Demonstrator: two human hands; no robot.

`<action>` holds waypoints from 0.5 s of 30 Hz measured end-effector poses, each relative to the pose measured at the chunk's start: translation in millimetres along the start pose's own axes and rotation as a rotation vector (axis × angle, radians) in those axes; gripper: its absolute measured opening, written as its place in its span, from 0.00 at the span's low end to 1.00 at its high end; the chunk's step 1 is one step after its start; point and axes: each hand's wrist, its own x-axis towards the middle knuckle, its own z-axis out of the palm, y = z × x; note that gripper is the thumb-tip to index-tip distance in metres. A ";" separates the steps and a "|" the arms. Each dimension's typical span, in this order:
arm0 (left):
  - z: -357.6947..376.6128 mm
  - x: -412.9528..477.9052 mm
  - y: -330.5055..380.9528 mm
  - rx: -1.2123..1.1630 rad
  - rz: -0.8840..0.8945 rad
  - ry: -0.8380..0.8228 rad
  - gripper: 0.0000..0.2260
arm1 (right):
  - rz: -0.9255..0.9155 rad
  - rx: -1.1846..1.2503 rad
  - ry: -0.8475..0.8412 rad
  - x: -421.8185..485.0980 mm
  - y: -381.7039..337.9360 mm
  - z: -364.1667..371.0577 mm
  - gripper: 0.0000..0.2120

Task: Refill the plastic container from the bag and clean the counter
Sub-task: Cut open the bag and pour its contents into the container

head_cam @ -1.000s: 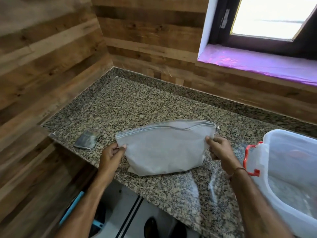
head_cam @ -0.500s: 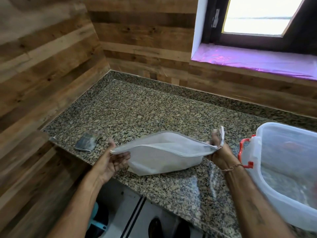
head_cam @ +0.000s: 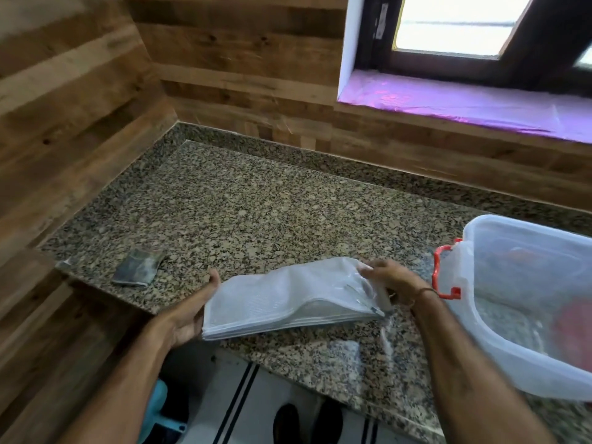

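A white, flattened bag (head_cam: 282,302) lies folded on the granite counter (head_cam: 272,213), close to its front edge. My left hand (head_cam: 189,315) holds the bag's left end, thumb up on the far side and fingers hidden beneath it. My right hand (head_cam: 387,280) grips the right end, fingers curled over the top by the zip edge. Just right of that hand stands the translucent plastic container (head_cam: 499,357), lid off, with a red latch (head_cam: 443,274) on its near side and something pale and reddish blurred inside.
A small grey folded packet (head_cam: 137,272) lies at the counter's left front corner. Wood-panelled walls close in the left and back. A window sill with purple film (head_cam: 464,104) runs at the back right. Below the counter edge are my shoes (head_cam: 307,424) and a blue object (head_cam: 160,408).
The bag, held upright and spread between both hands before, has tipped over toward me and now lies flat and folded. Both hands stayed at its ends.
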 end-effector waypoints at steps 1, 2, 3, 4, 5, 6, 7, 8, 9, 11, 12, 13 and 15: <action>1.1 5.5 6.1 0.038 -0.014 -0.032 0.33 | 0.041 -0.051 -0.012 5.1 -7.5 -2.5 0.21; 3.6 9.4 11.3 0.070 -0.030 -0.044 0.34 | 0.101 -0.085 -0.024 11.7 -13.3 -3.4 0.28; 5.2 14.1 14.8 0.100 -0.037 -0.035 0.34 | 0.151 -0.080 -0.026 15.4 -19.1 -2.1 0.32; 5.8 19.6 17.6 0.130 -0.043 -0.021 0.33 | 0.200 -0.067 -0.023 22.1 -21.5 -0.5 0.36; 5.6 24.9 19.8 0.174 -0.053 -0.008 0.34 | 0.232 -0.044 -0.022 26.8 -23.3 2.2 0.38; 6.2 29.2 20.9 0.223 -0.067 -0.013 0.36 | 0.255 -0.058 -0.015 29.6 -23.5 5.1 0.38; 8.0 30.9 21.7 0.257 -0.081 -0.020 0.35 | 0.260 -0.062 -0.011 32.8 -21.1 9.1 0.36; 10.5 33.0 21.5 0.264 -0.088 -0.032 0.33 | 0.280 -0.067 -0.021 38.5 -17.2 14.0 0.36; 15.3 33.3 21.2 0.262 -0.086 -0.041 0.31 | 0.287 -0.045 -0.042 44.3 -13.2 19.3 0.38; 25.1 33.5 19.0 0.232 -0.073 -0.050 0.30 | 0.270 -0.048 -0.066 62.8 -0.6 31.5 0.47; 26.7 36.8 17.1 0.200 -0.060 -0.051 0.30 | 0.250 -0.042 -0.086 72.2 5.1 37.6 0.49; 25.8 41.9 14.5 0.167 -0.047 -0.041 0.32 | 0.219 -0.031 -0.088 83.5 11.0 41.8 0.46; 23.9 52.5 8.8 0.122 -0.041 -0.002 0.40 | 0.117 -0.067 -0.056 73.6 2.5 51.0 0.28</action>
